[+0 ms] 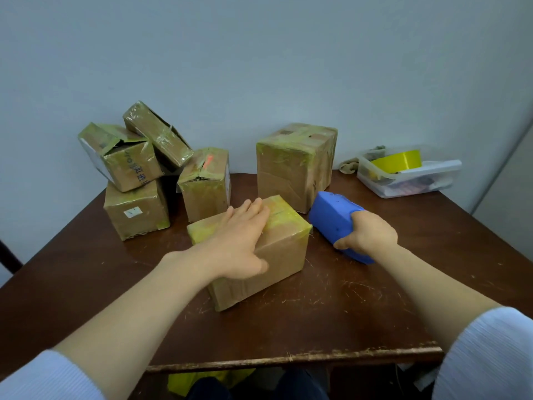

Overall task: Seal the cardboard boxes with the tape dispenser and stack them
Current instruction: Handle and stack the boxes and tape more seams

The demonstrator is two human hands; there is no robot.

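— How far along is it?
— The near box sits mid-table with yellowish tape already across its top. The left hand lies flat on it, fingers straight, thumb down the front face. Just right of that box, the right hand is wrapped round the blue tape dispenser, which is not on the box's top.
— And the rest?
— Behind that box, a tall box looks taped. Behind and to its left, four lie in a loose heap; the tilted box gapes at a flap. I'd say some sealing and all the tidy stacking are left.
— Anything inside them?
— Can't tell. Far right of the near box, a clear tub holds a yellow tape roll and bits I can't make out.
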